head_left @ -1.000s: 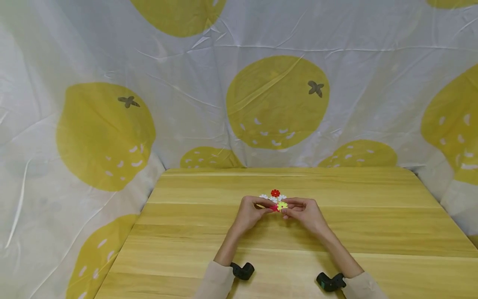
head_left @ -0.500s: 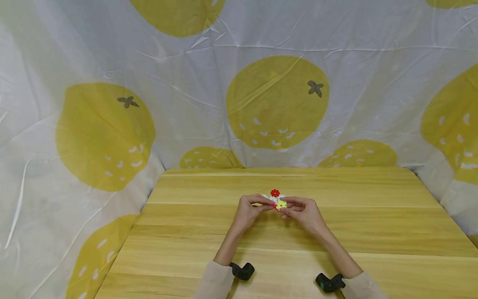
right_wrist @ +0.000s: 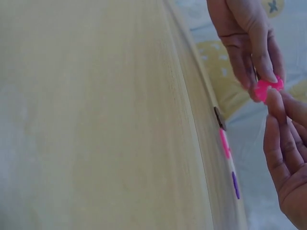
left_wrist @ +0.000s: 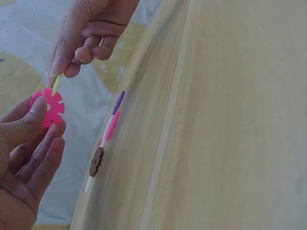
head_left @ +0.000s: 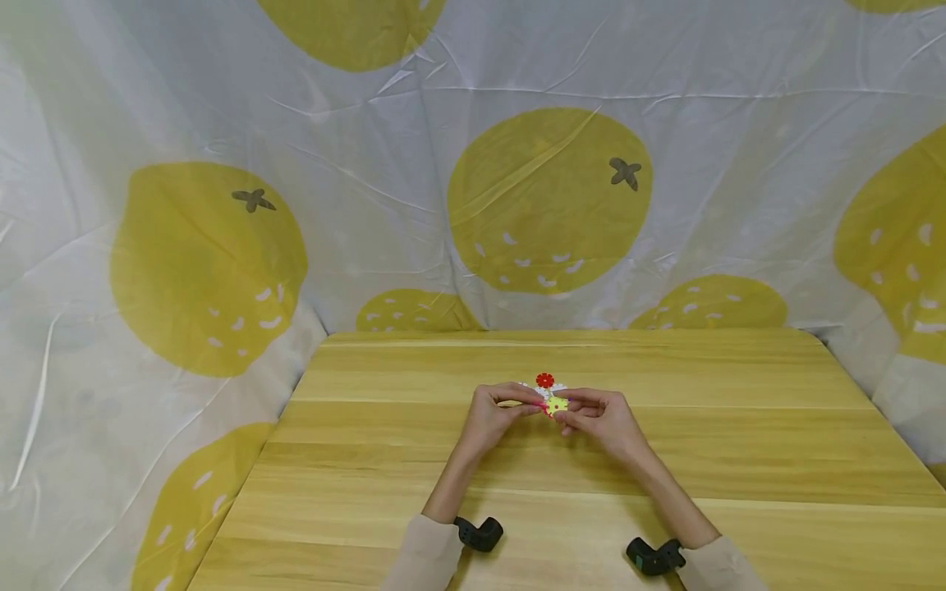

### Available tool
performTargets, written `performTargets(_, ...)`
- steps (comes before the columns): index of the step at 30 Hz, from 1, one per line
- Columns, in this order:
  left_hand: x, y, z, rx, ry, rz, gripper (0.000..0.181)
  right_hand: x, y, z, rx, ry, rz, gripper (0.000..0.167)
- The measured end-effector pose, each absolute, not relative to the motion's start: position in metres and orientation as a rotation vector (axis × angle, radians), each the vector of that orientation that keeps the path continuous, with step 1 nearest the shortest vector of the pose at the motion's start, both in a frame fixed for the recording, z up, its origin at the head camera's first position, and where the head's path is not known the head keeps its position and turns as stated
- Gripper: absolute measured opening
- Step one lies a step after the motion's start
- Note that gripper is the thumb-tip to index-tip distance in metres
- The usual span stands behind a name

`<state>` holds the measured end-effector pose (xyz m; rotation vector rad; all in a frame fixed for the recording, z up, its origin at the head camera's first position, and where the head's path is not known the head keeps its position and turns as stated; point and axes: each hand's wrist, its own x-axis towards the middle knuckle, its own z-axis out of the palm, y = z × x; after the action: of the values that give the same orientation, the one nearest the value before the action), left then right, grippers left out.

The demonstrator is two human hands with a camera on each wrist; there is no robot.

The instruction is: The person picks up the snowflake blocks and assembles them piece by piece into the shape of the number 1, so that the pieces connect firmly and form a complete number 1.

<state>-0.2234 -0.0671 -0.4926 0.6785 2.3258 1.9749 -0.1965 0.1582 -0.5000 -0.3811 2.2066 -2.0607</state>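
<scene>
Nearest, the left hand [head_left: 497,413] pinches a pink notched disc [left_wrist: 56,112] between thumb and fingers, while the right hand [head_left: 608,417] pinches a yellow notched disc [head_left: 562,403] against its rim; whether the notches are locked, I cannot tell. In my judgement, a crooked push could make either disc twist out, because only fingertips hold them. Just beyond lie white discs [head_left: 543,393] and, farthest, a red disc [head_left: 544,380], which a slipping hand might knock.

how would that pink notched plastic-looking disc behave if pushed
The pink notched disc is probably stiff, looking flat where the left hand pinches it. On edge, its notched rim may roll bumpily. It's likely light, if thin like the yellow plastic-looking disc.
</scene>
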Motion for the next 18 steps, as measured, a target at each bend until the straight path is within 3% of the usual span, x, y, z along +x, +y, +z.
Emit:
performTargets(11,-0.2227,-0.0668,-0.4955,0.684,2.308,1.989,0.011,-0.1963,0.1591,-0.5048,-0.466,2.229,-2.088,0.037)
performTargets(18,-0.221,-0.0641,-0.4951,0.542,2.304,2.025,0.009,-0.1963,0.1578,-0.5047,-0.416,2.251,-2.057,0.038)
